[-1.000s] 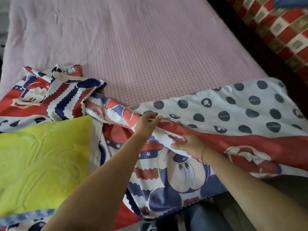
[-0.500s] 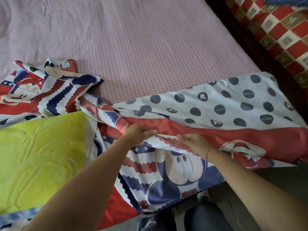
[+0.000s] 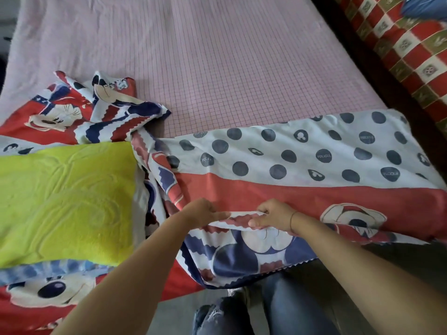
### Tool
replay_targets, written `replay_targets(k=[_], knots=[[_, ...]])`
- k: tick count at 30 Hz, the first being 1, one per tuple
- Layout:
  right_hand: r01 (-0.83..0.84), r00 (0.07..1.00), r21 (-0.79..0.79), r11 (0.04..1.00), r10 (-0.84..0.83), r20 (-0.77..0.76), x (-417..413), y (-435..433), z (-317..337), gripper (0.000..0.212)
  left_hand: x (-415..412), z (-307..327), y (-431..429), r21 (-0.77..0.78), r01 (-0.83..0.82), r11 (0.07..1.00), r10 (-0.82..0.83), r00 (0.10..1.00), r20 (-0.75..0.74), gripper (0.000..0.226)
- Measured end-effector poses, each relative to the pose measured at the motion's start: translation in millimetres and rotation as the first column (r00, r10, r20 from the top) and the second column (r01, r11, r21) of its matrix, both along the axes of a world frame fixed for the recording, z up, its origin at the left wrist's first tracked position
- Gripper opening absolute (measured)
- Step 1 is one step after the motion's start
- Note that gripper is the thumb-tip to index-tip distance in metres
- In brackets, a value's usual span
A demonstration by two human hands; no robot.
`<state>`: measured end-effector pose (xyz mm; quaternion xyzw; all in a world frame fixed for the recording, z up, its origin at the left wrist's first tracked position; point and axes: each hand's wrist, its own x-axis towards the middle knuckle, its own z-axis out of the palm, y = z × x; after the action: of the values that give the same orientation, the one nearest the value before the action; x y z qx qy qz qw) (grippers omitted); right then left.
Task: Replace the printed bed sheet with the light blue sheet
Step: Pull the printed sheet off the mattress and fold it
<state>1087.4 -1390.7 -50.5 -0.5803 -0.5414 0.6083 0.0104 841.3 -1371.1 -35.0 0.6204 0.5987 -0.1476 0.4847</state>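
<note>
Both my hands are clamped on one fold of the printed sheet (image 3: 302, 197). The left hand (image 3: 203, 212) pinches it with the thumb laid along the edge, and the right hand (image 3: 273, 215), just beside it, has its fingers curled round the bunched cloth. The fold sits close to the near side of the bed. From there the sheet spreads right in dots and a red band, and lies crumpled in a heap to the left. Beyond it the pink checked mattress (image 3: 229, 68) is bare — so I judge I am partway through stripping the printed sheet, not yet at laying the new one.

As I read it, the next move calls for gathering the cloth toward me. The yellow-green pillow (image 3: 65, 201) lies on the left part of the sheet and has to come off first, or the cloth will drag under it.

I cannot place the light blue sheet with any certainty — a blue scrap (image 3: 425, 6) shows at the top right corner, above a red checked cloth (image 3: 411, 44), but the frame cuts it off. The sheet's near hem hangs over my jeans (image 3: 278, 308), and the left heap hides its far corner.
</note>
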Motion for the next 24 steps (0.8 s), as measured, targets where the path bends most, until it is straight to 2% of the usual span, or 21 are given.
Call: replay_targets(k=[2,5,9,12,18,24], knots=[[-0.045,0.999,0.047,0.998,0.044,0.032,3.7,-6.5,2.9,0.055,0.9,-3.9,-11.7,0.013,-0.027,1.000,0.027,1.000,0.002,0.056],[-0.082,0.995,0.142,0.986,0.073,0.068,14.9,-18.8,1.4,0.058,3.0,-4.9,-30.4,0.052,-0.053,0.997,0.052,0.999,0.013,0.040],[-0.114,0.989,0.171,0.979,0.096,0.112,32.6,-40.9,-7.5,0.044,2.1,-12.7,-64.0,0.085,-0.095,0.992,0.093,0.995,0.024,0.029],[-0.189,0.976,0.185,0.964,0.165,0.140,44.1,-61.9,-8.3,0.036,6.8,-22.0,-93.4,0.111,-0.131,0.985,0.131,0.991,0.007,0.028],[-0.233,0.960,0.203,0.951,0.191,0.207,69.3,-100.3,-19.3,0.032,25.4,-29.3,-136.4,0.183,-0.109,0.977,0.123,0.990,-0.071,0.033],[-0.246,0.950,0.157,0.957,0.206,0.233,79.2,-132.1,-32.5,0.028,35.4,-36.7,-177.4,0.208,-0.108,0.972,0.124,0.990,-0.065,0.027]])
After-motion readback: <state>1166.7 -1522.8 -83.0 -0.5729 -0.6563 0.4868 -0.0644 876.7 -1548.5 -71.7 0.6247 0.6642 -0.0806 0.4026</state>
